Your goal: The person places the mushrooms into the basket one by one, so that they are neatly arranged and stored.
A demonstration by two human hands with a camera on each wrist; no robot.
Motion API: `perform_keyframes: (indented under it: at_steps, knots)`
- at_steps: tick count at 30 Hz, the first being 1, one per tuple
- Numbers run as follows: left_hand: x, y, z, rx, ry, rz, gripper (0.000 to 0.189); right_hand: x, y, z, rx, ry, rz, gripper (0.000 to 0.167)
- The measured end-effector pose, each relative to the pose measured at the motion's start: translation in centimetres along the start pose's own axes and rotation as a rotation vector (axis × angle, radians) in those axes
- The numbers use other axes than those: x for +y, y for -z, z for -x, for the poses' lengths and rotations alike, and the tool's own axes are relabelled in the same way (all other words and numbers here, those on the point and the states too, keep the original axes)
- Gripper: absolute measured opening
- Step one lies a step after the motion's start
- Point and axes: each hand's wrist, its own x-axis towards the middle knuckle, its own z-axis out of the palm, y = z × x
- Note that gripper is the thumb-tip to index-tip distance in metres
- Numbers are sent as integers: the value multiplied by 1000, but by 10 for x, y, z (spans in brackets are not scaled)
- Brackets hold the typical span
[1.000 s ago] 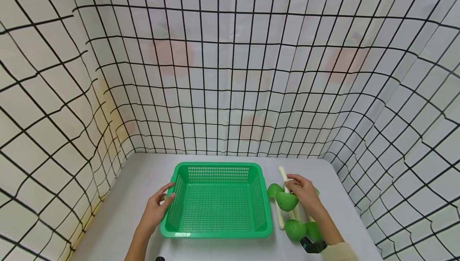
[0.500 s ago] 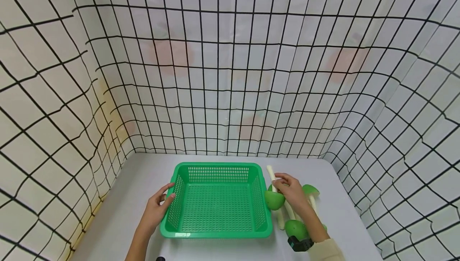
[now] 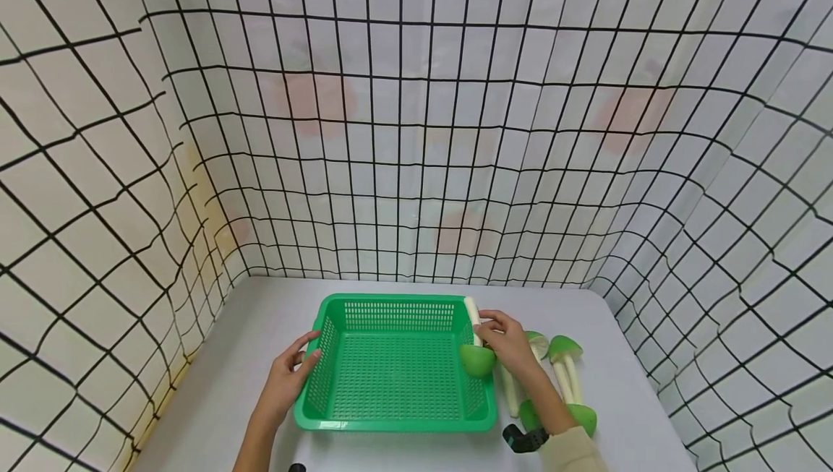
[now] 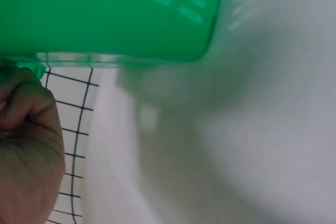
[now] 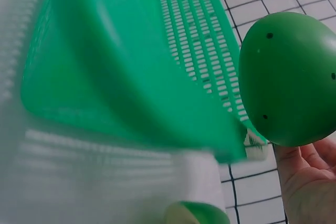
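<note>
A green plastic basket (image 3: 394, 425) stands on the white table. My left hand (image 3: 284, 378) holds its left rim; in the left wrist view the curled fingers (image 4: 31, 103) are beside the basket's wall (image 4: 131, 19). With its fingertips my right hand (image 3: 507, 345) pinches the white stem of a toy mushroom (image 3: 477, 362) with a green cap, over the basket's right rim. The stem points away from me and the cap faces me. Dark dots mark this cap (image 5: 289, 77) in the right wrist view, where it hides the fingertips.
Several more green-capped mushrooms (image 3: 565, 348) lie on the table right of the basket, partly under my right forearm. A black-grid net (image 3: 416, 190) encloses the table at the back and sides. A small black object (image 3: 296, 468) shows at the bottom edge.
My right hand has carried the mushroom leftward, from above the other mushrooms to over the basket's right rim. My left hand has stayed at the left rim. The head view has shifted slightly.
</note>
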Motion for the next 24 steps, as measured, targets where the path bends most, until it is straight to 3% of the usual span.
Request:
perform_keyframes:
  at_steps: [8,24]
  knots:
    - [3,-1,1,3,28,-37,46,-4,-23,-3,-33,6,-9,40]
    - [0,-4,-1,8,53,61,47,-4,-62,-8,-96,9,-48,42]
